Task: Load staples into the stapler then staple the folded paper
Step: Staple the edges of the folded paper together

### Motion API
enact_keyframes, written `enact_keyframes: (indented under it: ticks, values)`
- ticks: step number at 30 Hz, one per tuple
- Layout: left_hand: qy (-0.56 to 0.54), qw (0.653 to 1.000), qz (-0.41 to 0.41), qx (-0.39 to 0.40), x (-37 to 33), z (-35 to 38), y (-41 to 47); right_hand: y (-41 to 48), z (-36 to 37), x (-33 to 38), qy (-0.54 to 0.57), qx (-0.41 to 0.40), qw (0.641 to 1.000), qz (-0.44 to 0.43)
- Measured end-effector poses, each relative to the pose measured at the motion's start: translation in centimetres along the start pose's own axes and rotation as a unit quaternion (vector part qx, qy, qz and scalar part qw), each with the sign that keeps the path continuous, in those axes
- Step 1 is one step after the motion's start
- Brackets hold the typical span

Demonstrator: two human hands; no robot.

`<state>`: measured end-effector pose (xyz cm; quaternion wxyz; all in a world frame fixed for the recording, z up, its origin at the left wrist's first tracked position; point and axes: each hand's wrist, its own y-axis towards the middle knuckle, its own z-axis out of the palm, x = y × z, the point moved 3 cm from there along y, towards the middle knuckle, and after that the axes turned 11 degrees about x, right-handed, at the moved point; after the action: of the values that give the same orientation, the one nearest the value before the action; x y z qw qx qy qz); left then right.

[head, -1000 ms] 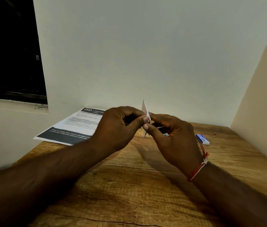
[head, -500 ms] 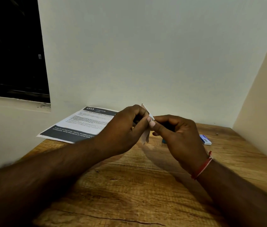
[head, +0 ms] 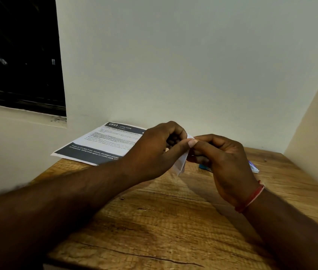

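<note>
A small folded white paper (head: 182, 162) hangs between my two hands above the wooden table (head: 154, 221). My left hand (head: 154, 152) pinches its upper edge with thumb and forefinger. My right hand (head: 224, 162) grips the same edge from the other side, thumb tip against the left thumb. A bit of a blue object (head: 204, 167), possibly the stapler, shows on the table behind my right hand, mostly hidden. A small blue and white box (head: 253, 168), likely the staples, lies to the right of that hand.
A printed sheet (head: 103, 145) with dark bands lies at the table's back left, overhanging the edge. Walls close in the table at the back and right. A dark window (head: 17, 55) is at upper left.
The folded paper has tipped down from standing above the fingers to hanging below them. Both hands stayed together and shifted slightly right in the view.
</note>
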<state>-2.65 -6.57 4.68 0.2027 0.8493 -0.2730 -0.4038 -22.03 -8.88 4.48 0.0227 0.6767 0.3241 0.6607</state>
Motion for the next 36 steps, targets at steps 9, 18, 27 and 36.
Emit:
enact_keyframes:
  ticks: [9,18,27,36]
  values:
    - [0.029,0.999,0.023,-0.014,0.3,-0.3,-0.1,0.2,0.1,-0.5,0.036,-0.002,0.998,0.045]
    - [0.029,0.997,0.028,-0.062,0.0,-0.1,-0.3,0.3,0.1,-0.9,0.109,0.005,0.991,0.081]
    - [0.014,0.999,-0.009,-0.051,0.6,-0.1,-0.3,0.0,0.0,-0.4,0.014,-0.027,0.998,0.054]
    - [-0.108,0.993,-0.048,-0.025,0.7,-0.8,0.0,0.2,0.0,-0.1,-0.144,-0.007,0.989,-0.02]
